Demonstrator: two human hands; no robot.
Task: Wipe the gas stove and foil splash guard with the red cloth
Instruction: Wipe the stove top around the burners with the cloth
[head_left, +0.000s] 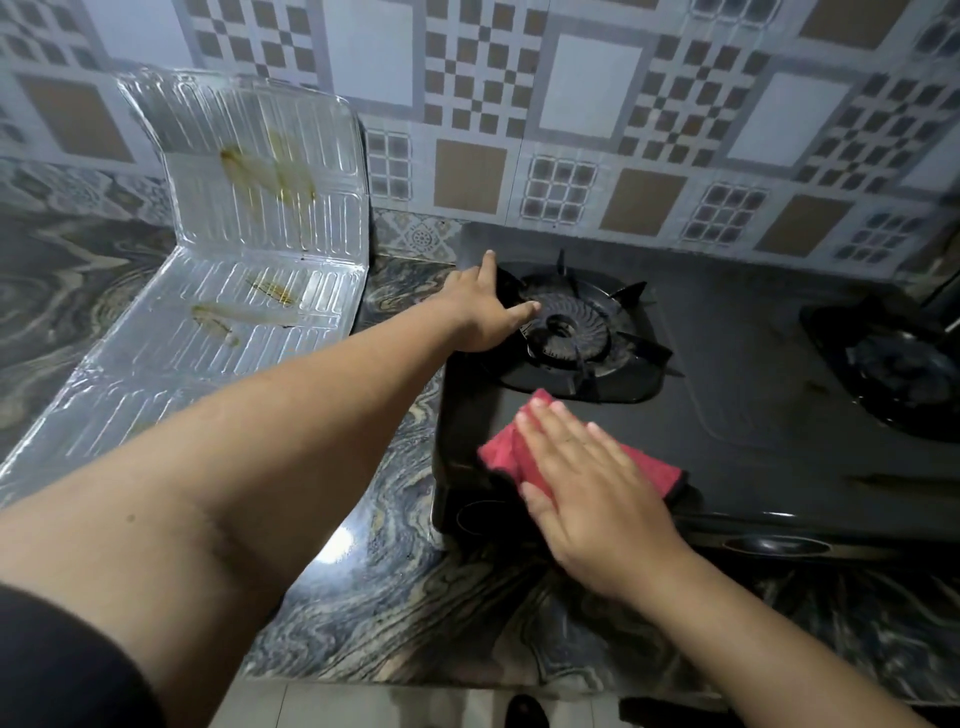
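Pretty dim, cool indoor light — one bright glare spot on the marble countertop (340, 540) near its front edge. Foil splash guard (249, 218) looks smeared with motion blur, and the wide lens bends the wall tiles (597, 83) at the edges.

At 12 o'clock you face a tiled wall (597, 104) patterned with grey, white and brown squares and checkers. Below you, from 9 to 5 o'clock, runs a dark marbled countertop (405, 597) carrying a bright light reflection. At 6 o'clock, pale floor tiles (389, 706) show.
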